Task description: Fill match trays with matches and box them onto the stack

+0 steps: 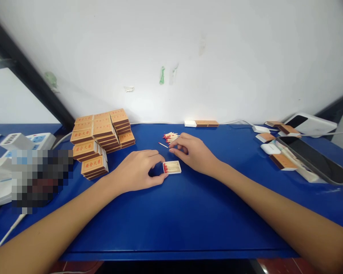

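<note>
From my remote seat I see the left hand (140, 170) clamped on the head end of the matchbox tray (180, 166) on the blue tabletop (171, 220). My right hand (196, 153) is at a loose match (163, 145) beside the match pile (169, 136); I can't tell whether its fingertips pinch it.

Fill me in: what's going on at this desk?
A person's left hand holds a small white tray by its left end; matches lie inside, red heads left. The right hand holds a single match by its plain end, just in front of a loose match pile. Stacked matchboxes stand to the left.
</note>
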`<action>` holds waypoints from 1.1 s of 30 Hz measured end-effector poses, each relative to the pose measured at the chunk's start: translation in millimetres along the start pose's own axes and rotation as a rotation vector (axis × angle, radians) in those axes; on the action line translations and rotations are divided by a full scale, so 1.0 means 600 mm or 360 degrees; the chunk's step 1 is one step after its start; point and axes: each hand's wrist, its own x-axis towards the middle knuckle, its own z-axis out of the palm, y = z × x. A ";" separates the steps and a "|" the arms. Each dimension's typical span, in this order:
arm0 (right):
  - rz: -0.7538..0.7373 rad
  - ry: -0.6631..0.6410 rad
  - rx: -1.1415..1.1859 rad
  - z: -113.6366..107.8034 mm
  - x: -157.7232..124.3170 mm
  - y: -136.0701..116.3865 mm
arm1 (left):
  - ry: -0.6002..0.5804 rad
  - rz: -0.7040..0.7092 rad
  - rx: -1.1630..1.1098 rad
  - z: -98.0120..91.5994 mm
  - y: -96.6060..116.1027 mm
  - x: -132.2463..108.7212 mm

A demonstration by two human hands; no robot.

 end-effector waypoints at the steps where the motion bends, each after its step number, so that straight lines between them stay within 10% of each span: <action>1: 0.0043 0.0031 -0.0016 0.007 0.007 0.004 | 0.0000 0.0000 -0.0004 0.000 0.000 0.000; 20: 0.0174 -0.0002 -0.0130 0.029 0.031 0.014 | 0.0013 -0.0020 -0.0022 0.000 -0.002 0.002; 33: 0.0075 -0.0173 -0.0233 -0.028 0.022 0.066 | -0.0003 -0.0037 -0.0015 0.000 -0.004 0.002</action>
